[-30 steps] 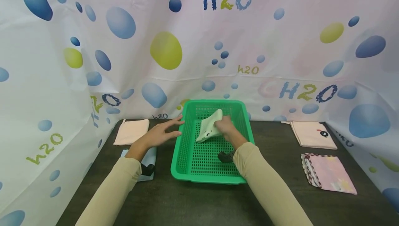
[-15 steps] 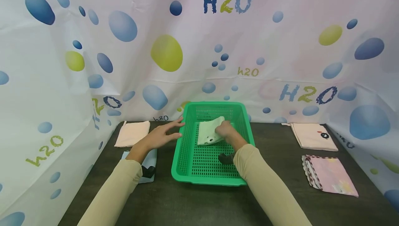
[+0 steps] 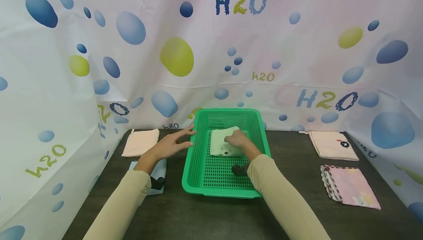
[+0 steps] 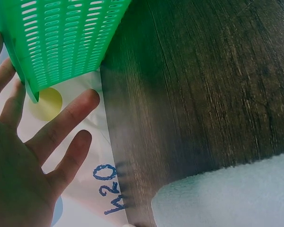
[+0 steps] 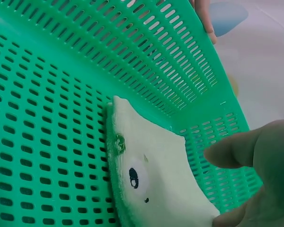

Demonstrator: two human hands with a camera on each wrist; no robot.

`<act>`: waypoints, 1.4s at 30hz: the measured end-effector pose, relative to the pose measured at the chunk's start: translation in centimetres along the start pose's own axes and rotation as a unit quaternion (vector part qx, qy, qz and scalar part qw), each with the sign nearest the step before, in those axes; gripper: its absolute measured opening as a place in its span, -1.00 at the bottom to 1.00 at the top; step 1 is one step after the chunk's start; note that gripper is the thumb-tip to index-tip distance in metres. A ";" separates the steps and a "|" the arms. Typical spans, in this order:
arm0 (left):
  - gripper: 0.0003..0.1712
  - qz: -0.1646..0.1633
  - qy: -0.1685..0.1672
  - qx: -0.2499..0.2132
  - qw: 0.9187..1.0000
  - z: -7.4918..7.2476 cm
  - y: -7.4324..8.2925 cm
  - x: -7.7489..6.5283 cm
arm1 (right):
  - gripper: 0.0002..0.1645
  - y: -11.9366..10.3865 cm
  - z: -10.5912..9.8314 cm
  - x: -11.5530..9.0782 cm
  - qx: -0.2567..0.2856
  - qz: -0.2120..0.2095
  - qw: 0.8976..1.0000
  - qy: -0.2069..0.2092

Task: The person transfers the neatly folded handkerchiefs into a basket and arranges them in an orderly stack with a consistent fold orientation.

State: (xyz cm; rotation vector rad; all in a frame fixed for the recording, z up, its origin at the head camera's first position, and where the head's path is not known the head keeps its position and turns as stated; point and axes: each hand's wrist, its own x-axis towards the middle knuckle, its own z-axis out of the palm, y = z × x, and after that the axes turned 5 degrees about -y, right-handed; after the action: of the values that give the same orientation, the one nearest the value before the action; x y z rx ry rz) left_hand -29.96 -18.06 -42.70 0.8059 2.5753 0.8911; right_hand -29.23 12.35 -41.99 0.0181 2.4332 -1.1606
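Note:
A folded pale green face towel with a small printed face lies flat on the floor of a green plastic basket. My right hand is over the towel's right part. In the right wrist view the thumb stands apart from the towel, and a fingertip touches its edge. My left hand is at the basket's left side with fingers spread. In the left wrist view some of its fingers touch the basket's rim, while the index finger and thumb point past it.
A folded peach towel and a partly hidden light blue towel lie left of the basket. On the right are another peach towel and a pink one. A printed curtain hangs behind the dark table.
My right hand has lowered the pale green towel onto the basket floor, where it has flattened out, and the thumb has come away from it. The left hand stays by the basket.

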 end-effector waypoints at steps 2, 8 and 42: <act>-0.31 0.000 0.001 0.001 1.000 0.0 0.0 0.0 | -0.19 0.0 0.1 -0.1 -0.009 0.002 1.000 -0.009; -0.31 0.001 0.002 0.002 1.000 0.1 0.1 -0.1 | -0.10 -0.3 0.5 -0.4 -0.042 -0.002 0.999 -0.007; -0.29 -0.005 -0.002 0.015 1.000 -0.1 0.2 0.0 | 0.05 -3.6 0.2 -2.8 -0.142 -0.038 0.987 0.058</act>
State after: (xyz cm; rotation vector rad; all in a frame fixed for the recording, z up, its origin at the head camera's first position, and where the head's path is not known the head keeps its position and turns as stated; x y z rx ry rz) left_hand -29.89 -17.98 -42.48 0.8027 2.5922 0.8500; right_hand -27.38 10.38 -38.36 -0.0981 2.7028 -0.8534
